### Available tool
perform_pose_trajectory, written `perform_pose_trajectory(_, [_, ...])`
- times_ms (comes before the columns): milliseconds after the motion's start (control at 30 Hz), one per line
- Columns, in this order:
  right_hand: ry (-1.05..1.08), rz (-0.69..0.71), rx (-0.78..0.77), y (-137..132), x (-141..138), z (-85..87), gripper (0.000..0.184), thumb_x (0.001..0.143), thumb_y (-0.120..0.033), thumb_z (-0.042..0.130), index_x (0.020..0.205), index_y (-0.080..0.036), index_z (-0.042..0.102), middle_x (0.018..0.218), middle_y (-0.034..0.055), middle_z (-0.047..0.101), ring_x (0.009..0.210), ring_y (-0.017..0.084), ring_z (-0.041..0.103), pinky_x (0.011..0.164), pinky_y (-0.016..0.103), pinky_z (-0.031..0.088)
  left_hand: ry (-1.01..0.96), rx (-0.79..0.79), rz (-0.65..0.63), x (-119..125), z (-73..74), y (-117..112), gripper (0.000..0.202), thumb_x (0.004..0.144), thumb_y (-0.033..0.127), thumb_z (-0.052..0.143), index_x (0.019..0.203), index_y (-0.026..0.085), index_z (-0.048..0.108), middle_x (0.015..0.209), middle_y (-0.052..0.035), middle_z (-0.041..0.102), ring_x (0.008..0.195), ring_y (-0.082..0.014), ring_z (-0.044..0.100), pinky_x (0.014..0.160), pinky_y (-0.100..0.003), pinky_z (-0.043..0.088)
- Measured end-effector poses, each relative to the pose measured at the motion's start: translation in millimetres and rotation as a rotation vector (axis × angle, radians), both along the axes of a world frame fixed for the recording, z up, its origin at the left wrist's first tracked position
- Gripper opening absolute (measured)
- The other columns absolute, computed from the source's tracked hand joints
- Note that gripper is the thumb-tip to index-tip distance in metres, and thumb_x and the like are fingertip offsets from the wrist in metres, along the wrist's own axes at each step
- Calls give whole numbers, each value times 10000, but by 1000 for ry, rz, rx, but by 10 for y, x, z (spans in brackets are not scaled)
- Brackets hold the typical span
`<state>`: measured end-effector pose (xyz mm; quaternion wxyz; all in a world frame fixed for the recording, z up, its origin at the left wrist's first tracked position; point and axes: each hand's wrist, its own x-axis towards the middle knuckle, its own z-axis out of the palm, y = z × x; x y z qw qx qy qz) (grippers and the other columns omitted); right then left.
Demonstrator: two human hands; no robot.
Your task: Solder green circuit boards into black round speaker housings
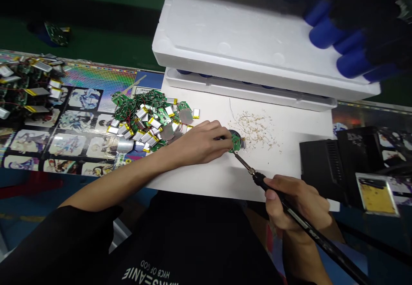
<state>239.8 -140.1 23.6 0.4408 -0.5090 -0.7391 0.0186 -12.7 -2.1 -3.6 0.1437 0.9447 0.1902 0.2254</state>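
My right hand (pixel 298 201) grips a black soldering iron (pixel 265 184) by its handle. The iron's metal tip points up and left and meets the lower edge of a small round green circuit board (pixel 236 142); whether it touches cannot be told. My left hand (pixel 207 142) lies over the board's left side, its fingers bent and closed on it. A dark rim shows round the board's upper edge, and a small silvery part sits at its right. To the left of my left hand is a heap of green circuit boards (pixel 154 104) with silver batteries (pixel 144 137) wired to them.
Pale crumbs and bits (pixel 255 128) are scattered right of the board on the white work surface (pixel 199 180). White foam trays (pixel 251 49) with blue cylinders (pixel 323 31) stand behind. A black soldering station (pixel 322 165) and a yellow sponge (pixel 378 197) are at right. More batteries (pixel 38 92) lie far left.
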Motion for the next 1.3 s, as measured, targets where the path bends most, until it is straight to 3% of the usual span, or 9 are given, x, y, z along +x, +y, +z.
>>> perform_pose_trajectory(200, [167,-146,40,-80,130,-62,136,872,-234,793,1006,-250,811,749,-3,792,505,187,711,472,330,629,9,1,7,2,2,-1,221,1125,242,500,1090,214,716,1168,-68,747,980,-213,596,858,-351,451])
perform_pose_trajectory(467, [219,-308,55,-152,251,-164,73,849,-260,811,886,-198,819,740,5,794,541,175,734,505,301,616,-13,22,2,7,-4,-1,201,1117,230,519,1088,209,717,1151,-66,747,971,-209,597,846,-350,450])
perform_pose_trajectory(900, [189,-358,15,-138,255,-203,165,877,-352,791,851,-189,800,705,19,770,551,180,731,494,297,563,14,2,12,6,24,-5,241,1132,246,488,1082,210,721,1178,-64,754,980,-208,600,861,-348,474])
perform_pose_trajectory(1100, [416,-384,-55,28,195,-224,209,902,-373,790,968,-178,753,708,-10,722,486,130,645,438,256,480,-40,-39,-2,-2,-2,8,218,1119,240,517,1083,202,728,1160,-71,758,987,-217,623,874,-358,509])
perform_pose_trajectory(1200, [575,-358,-131,187,199,-281,248,931,-398,777,1033,-190,686,697,-31,696,471,115,606,426,232,442,-100,-125,-7,-25,-19,13,172,1099,295,585,1082,203,729,1265,-99,729,1081,-239,648,972,-400,542])
perform_pose_trajectory(1300, [679,-298,-200,301,247,-405,271,935,-421,772,1057,-204,663,728,-25,712,492,120,614,440,236,451,-102,-254,0,-39,-55,1,189,1055,383,679,1120,208,708,1521,-156,598,1353,-305,603,1117,-475,536])
